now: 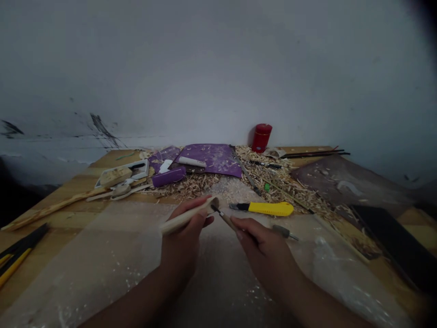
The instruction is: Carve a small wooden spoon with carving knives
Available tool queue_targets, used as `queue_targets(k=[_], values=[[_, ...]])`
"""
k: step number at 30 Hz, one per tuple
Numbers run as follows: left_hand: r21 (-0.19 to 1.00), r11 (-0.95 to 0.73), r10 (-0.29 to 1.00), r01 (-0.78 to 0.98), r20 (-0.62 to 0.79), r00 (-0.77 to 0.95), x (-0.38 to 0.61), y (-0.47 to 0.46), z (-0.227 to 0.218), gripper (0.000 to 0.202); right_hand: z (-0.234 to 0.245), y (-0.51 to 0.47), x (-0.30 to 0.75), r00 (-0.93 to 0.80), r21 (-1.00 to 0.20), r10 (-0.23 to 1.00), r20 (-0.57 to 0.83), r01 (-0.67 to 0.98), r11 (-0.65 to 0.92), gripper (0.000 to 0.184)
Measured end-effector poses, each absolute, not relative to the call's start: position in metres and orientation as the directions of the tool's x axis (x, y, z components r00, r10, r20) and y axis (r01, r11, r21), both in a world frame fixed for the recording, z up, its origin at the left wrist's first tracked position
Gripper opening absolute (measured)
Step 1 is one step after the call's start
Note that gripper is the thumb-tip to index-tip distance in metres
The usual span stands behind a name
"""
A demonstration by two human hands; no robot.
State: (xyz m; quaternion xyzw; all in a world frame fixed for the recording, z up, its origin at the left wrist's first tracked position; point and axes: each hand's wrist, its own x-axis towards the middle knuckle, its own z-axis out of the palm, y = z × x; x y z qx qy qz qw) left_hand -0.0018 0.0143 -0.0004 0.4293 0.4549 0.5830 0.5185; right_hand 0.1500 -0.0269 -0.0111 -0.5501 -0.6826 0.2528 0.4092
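My left hand point(180, 246) is closed around a pale, thick wooden spoon blank point(178, 222), its hollowed end pointing up and to the right. In my right hand point(264, 246) is a carving gouge point(228, 219) with a wooden handle and a dark metal shaft. The gouge's tip meets the hollow at the blank's end; whether it cuts in there I cannot tell. Just beyond my right hand lies a yellow utility knife point(271, 208) with its blade toward the left. A short tool with a thin metal shank point(282, 231) lies partly hidden behind that hand.
Clear plastic sheeting point(112, 246) covers the table's front. Wood shavings point(194, 186) are heaped behind, around a purple sheet point(215, 157) and a red canister point(262, 137). Left are a white tray point(145, 168), a long stick point(58, 207) and yellow-black scissors-like handles point(20, 255); right, a dark flat slab point(392, 241).
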Motion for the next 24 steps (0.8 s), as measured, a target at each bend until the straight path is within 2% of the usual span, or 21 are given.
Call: queue_targets(k=[2, 7, 9, 11, 13, 15, 19, 24], values=[[0.976, -0.020, 0.997, -0.216, 0.002, -0.081, -0.004, 0.016, -0.001, 0.011, -0.014, -0.028, 0.150, -0.090, -0.718, 0.930, 0.357, 0.610, 0.335, 0.033], [0.958, -0.021, 0.990, -0.285, -0.019, -0.137, -0.004, 0.020, -0.003, 0.009, -0.023, -0.029, 0.153, -0.232, -0.420, 0.847, 0.479, 0.787, 0.453, 0.040], [0.957, -0.021, 0.989, -0.290, -0.023, -0.147, -0.003, 0.020, -0.003, 0.010, -0.023, -0.028, 0.153, -0.240, -0.391, 0.835, 0.495, 0.796, 0.461, 0.041], [0.958, -0.023, 0.987, -0.286, -0.024, -0.160, -0.001, 0.019, 0.000, 0.010, -0.022, -0.026, 0.153, -0.195, -0.499, 0.854, 0.482, 0.740, 0.451, 0.039], [0.962, -0.024, 0.984, -0.271, -0.025, -0.174, 0.000, 0.017, 0.003, 0.011, -0.019, -0.024, 0.151, -0.115, -0.688, 0.901, 0.419, 0.608, 0.397, 0.035], [0.970, -0.037, 0.982, -0.240, -0.009, -0.187, 0.000, 0.016, 0.005, 0.011, -0.017, -0.023, 0.150, -0.052, -0.817, 0.939, 0.341, 0.478, 0.323, 0.031], [0.983, -0.050, 0.983, -0.176, 0.017, -0.182, -0.005, 0.023, 0.002, 0.017, -0.017, -0.024, 0.155, -0.020, -0.883, 0.961, 0.277, 0.388, 0.262, 0.029], [0.988, 0.040, 0.997, -0.147, -0.050, -0.063, -0.011, 0.036, -0.009, 0.023, -0.022, -0.019, 0.165, 0.086, -0.945, 0.977, 0.196, 0.284, 0.164, 0.029]])
